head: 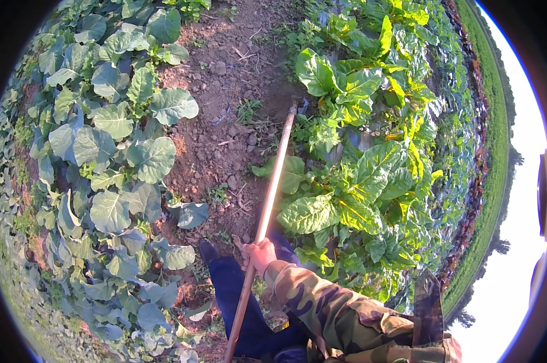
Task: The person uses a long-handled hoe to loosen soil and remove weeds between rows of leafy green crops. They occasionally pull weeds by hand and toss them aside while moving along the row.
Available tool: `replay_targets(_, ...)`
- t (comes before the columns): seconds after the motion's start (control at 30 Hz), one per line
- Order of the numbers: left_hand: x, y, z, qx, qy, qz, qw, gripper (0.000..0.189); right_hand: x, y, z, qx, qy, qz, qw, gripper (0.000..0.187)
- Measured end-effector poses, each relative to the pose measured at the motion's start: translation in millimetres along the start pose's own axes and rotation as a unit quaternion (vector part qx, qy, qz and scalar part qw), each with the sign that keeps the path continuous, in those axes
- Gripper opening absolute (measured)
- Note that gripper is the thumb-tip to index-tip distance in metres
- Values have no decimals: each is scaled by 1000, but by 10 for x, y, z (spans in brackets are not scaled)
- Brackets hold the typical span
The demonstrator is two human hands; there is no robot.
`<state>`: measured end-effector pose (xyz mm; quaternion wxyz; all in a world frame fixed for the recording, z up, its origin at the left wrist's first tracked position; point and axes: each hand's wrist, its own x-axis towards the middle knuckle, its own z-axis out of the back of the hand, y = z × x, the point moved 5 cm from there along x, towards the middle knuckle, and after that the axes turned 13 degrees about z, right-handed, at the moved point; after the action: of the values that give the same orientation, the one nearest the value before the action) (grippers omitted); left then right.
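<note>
My right hand [259, 255], in a camouflage sleeve [332, 299], is closed around a long wooden tool handle [278, 177]. The handle slants from the bottom edge up to the soil beside the leafy row on the right. Its far end lies near small weeds [249, 110]; the tool's head cannot be made out there. My left hand is out of view. Dark blue trousers [230, 290] and a dark shoe [208, 250] show below and left of my right hand.
A strip of bare, cloddy soil [210, 90] runs between two crop rows. Broad grey-green leaves [110, 211] crowd the left side. Yellow-stemmed chard [368, 168] grows on the right, with plastic mulch [352, 138] showing between plants. Grass and trees lie beyond.
</note>
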<state>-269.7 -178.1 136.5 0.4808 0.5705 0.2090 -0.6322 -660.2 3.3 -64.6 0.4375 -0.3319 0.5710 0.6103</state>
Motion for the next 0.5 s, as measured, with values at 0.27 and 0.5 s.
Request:
replay_targets(0.27, 20, -445, -96, 12, 42, -3, 999, 43, 28, 497, 39, -5, 29, 67, 997, 25)
replay_targets(0.5, -125, -670, 99, -23, -5, -112, 993, 43, 171, 423, 252, -72, -28, -13, 997, 22)
